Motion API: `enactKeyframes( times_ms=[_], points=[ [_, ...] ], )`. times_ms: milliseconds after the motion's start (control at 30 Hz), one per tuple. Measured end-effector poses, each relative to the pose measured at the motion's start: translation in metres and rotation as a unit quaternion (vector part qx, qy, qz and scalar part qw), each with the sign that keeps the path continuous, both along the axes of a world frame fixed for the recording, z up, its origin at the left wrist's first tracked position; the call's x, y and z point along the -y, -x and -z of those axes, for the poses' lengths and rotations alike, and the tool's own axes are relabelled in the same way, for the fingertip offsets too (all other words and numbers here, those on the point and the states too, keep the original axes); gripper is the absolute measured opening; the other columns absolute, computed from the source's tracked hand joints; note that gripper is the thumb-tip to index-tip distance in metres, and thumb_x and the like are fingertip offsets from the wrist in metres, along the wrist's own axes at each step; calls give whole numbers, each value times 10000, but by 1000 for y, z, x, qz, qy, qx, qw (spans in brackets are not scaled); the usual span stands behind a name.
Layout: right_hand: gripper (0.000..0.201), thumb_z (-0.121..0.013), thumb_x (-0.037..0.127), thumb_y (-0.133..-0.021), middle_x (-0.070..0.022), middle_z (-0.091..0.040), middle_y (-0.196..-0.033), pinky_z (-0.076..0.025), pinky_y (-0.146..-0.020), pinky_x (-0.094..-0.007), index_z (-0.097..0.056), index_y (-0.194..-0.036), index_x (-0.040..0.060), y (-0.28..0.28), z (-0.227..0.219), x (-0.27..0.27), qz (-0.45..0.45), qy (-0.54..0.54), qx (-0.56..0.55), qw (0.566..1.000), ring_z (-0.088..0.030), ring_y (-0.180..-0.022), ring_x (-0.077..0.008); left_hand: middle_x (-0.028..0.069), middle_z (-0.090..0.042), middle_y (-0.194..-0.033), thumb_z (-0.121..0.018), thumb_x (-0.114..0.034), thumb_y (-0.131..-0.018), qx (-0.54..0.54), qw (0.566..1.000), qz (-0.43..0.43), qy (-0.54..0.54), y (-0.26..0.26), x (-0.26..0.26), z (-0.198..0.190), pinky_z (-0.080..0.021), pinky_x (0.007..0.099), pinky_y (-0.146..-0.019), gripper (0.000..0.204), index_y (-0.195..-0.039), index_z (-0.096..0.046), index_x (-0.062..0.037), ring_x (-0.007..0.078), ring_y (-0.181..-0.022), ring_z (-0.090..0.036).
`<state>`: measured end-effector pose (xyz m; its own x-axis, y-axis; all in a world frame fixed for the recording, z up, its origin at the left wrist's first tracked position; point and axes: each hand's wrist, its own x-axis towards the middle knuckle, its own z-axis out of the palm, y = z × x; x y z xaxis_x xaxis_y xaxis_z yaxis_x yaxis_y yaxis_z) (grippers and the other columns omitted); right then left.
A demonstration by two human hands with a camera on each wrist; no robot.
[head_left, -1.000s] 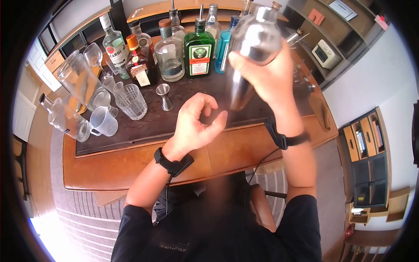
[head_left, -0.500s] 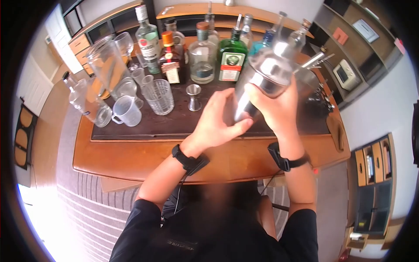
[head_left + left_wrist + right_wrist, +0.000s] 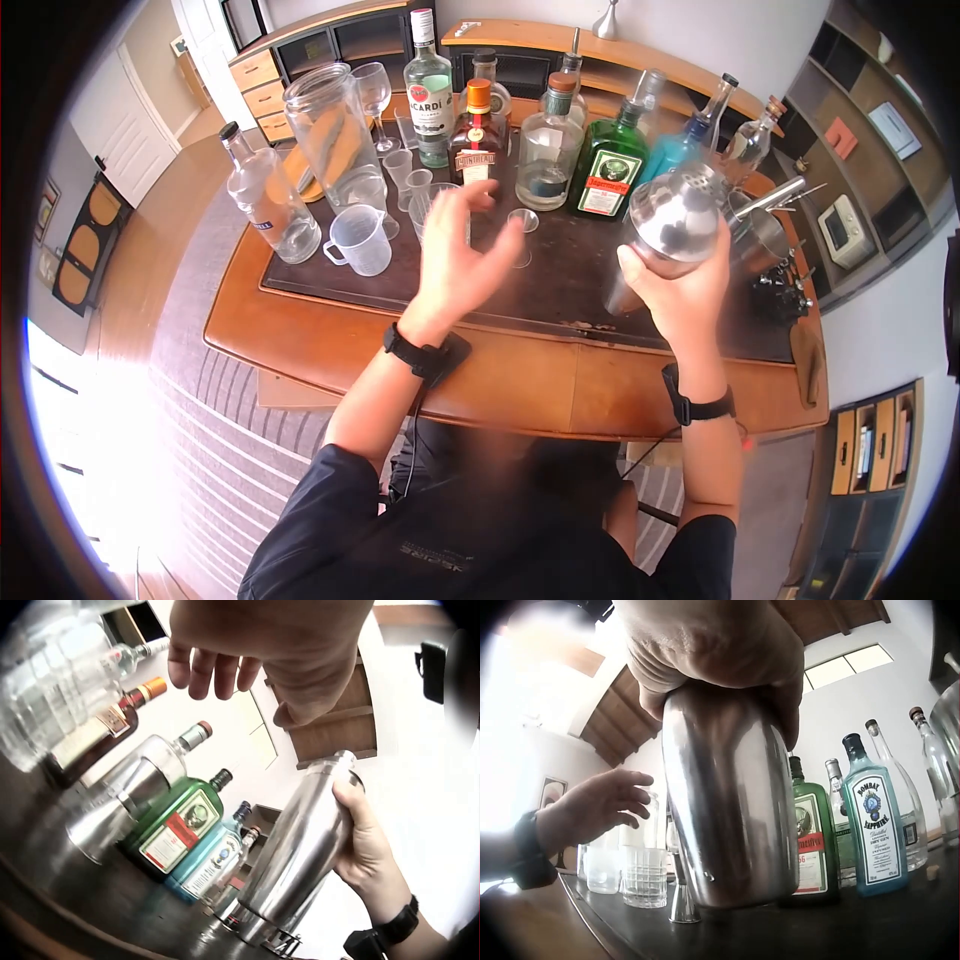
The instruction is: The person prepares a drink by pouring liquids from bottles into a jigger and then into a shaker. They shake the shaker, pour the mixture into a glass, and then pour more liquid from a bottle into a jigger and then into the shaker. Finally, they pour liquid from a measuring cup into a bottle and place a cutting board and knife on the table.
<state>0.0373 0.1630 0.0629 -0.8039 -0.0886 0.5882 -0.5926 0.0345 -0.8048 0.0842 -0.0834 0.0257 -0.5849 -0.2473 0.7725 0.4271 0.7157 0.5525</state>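
My right hand [image 3: 685, 300] grips a steel cocktail shaker [image 3: 672, 215] around its upper part, close over the dark table top. In the right wrist view the shaker's smooth body [image 3: 727, 802] hangs upright below the palm. My left hand [image 3: 455, 260] is raised with nothing in it, fingers loosely bent and thumb apart. Behind it, partly hidden, are a cut-pattern glass [image 3: 645, 877] and a steel jigger [image 3: 682, 900]. A green Jägermeister bottle [image 3: 608, 170] and a blue Bombay Sapphire bottle [image 3: 875, 832] stand just beyond the shaker.
Bacardi [image 3: 430, 105], Cointreau [image 3: 475, 150] and several other bottles line the back. To the left are a measuring jug [image 3: 360, 240], a tall glass jar [image 3: 335, 130] and a clear bottle [image 3: 275, 205]. Bar tools [image 3: 765, 215] stand in a container at right. Brown leather [image 3: 520, 375] edges the table front.
The shaker has come down from its raised, tilted position toward the table. My left hand came close beside it half a second ago and is now apart, to its left. The head view has shifted.
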Motion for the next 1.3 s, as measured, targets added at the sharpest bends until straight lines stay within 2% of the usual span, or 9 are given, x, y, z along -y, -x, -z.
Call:
enactKeyframes(
  times_ms=[167,333,500,667,800,967,1100,1200,1300],
  points=[
    [892,-925,138,-718,-142,-599,-1268,-536,-943,-354,-399,-1415,-47,18,19,-4,42,-52,12,998,-633,-1109,-188,220,-548,-1216,-816,-234,-770,31,984,-171,42,4,36,14,-433,478,-993,666,-1314,-515,6,385,-1159,-514],
    [872,-929,167,-716,-136,-608,-1247,-535,-939,-351,-422,-1394,-44,33,39,-1,60,-44,14,997,-634,-1099,-191,272,-507,-1293,-842,-342,-750,140,969,-198,42,6,51,30,-407,490,-1070,943,-1453,-358,60,431,-1235,-486],
    [879,-935,184,-706,-135,-619,-1225,-540,-929,-352,-426,-1386,-41,44,51,-2,77,-26,30,996,-642,-1075,-187,325,-508,-1368,-865,-396,-724,261,953,-122,-89,14,68,42,-417,465,-1100,1056,-1477,-314,99,430,-1297,-503],
    [928,-951,221,-688,-142,-618,-1228,-546,-932,-355,-413,-1400,-34,48,51,-1,70,-4,58,996,-646,-1083,-196,250,-609,-1303,-944,-321,-662,275,937,-47,-211,14,73,43,-487,360,-1028,1051,-1434,-375,109,278,-1207,-608],
    [910,-944,231,-701,-144,-620,-1224,-554,-904,-345,-418,-1401,-16,59,61,-4,83,-19,52,995,-657,-1059,-197,203,-653,-1211,-938,-313,-666,248,948,-68,-185,17,72,52,-502,365,-990,911,-1341,-482,97,259,-1122,-634],
    [733,-928,225,-722,-105,-671,-1139,-553,-881,-322,-496,-1262,-19,54,53,-2,50,-7,114,992,-666,-1013,-157,198,-671,-1145,-928,-324,-670,200,967,-109,-115,19,80,63,-510,361,-944,791,-1242,-567,87,257,-1058,-645],
    [705,-911,226,-729,-105,-682,-1126,-558,-880,-331,-515,-1259,-17,46,44,1,-16,39,126,991,-677,-996,-168,133,-644,-1097,-917,-287,-695,147,978,-25,-147,7,73,40,-510,337,-924,770,-1269,-541,63,194,-1022,-631],
    [704,-898,228,-726,-134,-674,-1158,-551,-901,-349,-517,-1264,-19,47,49,1,21,2,78,997,-677,-1034,-194,94,-625,-1146,-885,-241,-738,103,978,54,-173,1,72,36,-494,340,-947,722,-1299,-528,37,179,-1048,-612],
    [713,-907,252,-725,-134,-677,-1155,-550,-902,-349,-519,-1257,-23,43,43,-4,42,-6,62,997,-678,-1033,-198,103,-611,-1156,-912,-280,-698,93,977,90,-167,-5,65,29,-500,348,-945,803,-1314,-511,43,192,-1042,-614]
  ],
)
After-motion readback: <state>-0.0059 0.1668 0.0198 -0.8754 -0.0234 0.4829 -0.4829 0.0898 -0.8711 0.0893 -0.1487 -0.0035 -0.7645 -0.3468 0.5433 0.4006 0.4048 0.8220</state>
